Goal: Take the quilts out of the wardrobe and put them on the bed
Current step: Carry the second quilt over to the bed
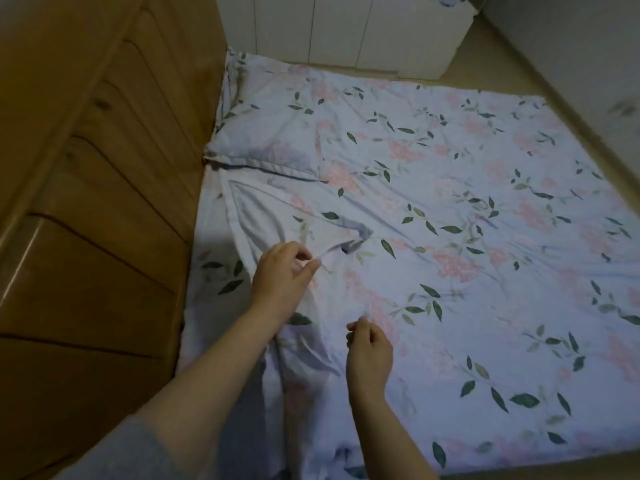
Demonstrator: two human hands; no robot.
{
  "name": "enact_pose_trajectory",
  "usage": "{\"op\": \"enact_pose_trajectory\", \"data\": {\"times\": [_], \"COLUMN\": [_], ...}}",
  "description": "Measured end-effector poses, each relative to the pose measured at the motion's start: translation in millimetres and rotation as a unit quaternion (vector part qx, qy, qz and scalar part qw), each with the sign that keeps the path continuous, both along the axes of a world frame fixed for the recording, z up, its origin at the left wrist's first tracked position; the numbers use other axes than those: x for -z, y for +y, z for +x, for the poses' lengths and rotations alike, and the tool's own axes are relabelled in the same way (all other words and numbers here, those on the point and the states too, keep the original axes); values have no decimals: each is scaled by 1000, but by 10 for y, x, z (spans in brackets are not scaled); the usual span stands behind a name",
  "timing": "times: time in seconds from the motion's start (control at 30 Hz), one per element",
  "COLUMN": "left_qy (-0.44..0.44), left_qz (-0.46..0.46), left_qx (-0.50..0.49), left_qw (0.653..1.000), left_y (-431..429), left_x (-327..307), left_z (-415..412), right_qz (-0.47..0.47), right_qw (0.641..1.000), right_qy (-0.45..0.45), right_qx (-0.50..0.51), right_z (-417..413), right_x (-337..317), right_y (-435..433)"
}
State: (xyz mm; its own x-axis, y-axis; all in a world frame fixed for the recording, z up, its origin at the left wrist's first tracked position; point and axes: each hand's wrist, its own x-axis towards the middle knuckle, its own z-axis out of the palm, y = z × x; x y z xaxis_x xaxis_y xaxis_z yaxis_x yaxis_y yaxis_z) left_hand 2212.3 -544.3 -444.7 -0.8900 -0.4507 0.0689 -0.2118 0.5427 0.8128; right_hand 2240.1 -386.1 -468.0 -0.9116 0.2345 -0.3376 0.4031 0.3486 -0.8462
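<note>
At your far left ran the wooden headboard point(86, 202), and tucked against it at the head of the bed point(211, 282) lay a floral pillow point(270, 140). The floral quilt point(485, 202) was already on the bed, spread from just below the pillow across to the far right edge. Its corner near the headboard was turned back on itself in a creased triangle.

Your left hand point(282, 271) pinched a raised ridge of that turned-back corner between thumb and forefinger, with the other fingers loosely bent. Your right hand point(369, 351), nearer to you and just to the right, had its fingers curled and looked to be nipping a small pucker of the same quilt. So the quilt lay under and between both hands, and most of it stretched away to your right.

Both holds were narrow pinches on thin cloth. A firm tug could slip the fabric free. A pull toward you could drag the whole quilt off the near edge. Lifting the corner carelessly might also snag the pillow, or leave the fold bunched.

Beyond the bed stood white wardrobe doors point(346, 29), shut as far as I could tell.
</note>
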Motion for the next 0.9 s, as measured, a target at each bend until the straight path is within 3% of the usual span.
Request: {"op": "enact_pose_trajectory", "data": {"times": [0.27, 0.53, 0.73, 0.9], "left_qy": [-103, -228, -306, -290], "left_qz": [87, 165, 171, 178], "left_qx": [-103, -193, -213, -236], "left_qw": [986, 940, 912, 910], "left_y": [-140, -89, 69, 149], "left_x": [600, 1538, 2194, 2634], "left_z": [800, 1266, 1244, 1111], "right_qz": [82, 189, 213, 176], "right_qw": [987, 920, 894, 898], "right_qy": [-43, -151, -172, -193], "right_qx": [-133, -309, -354, -353], "right_z": [78, -306, -680, -826], "right_x": [463, 1149, 1747, 2255], "right_y": [218, 538, 627, 629]}}
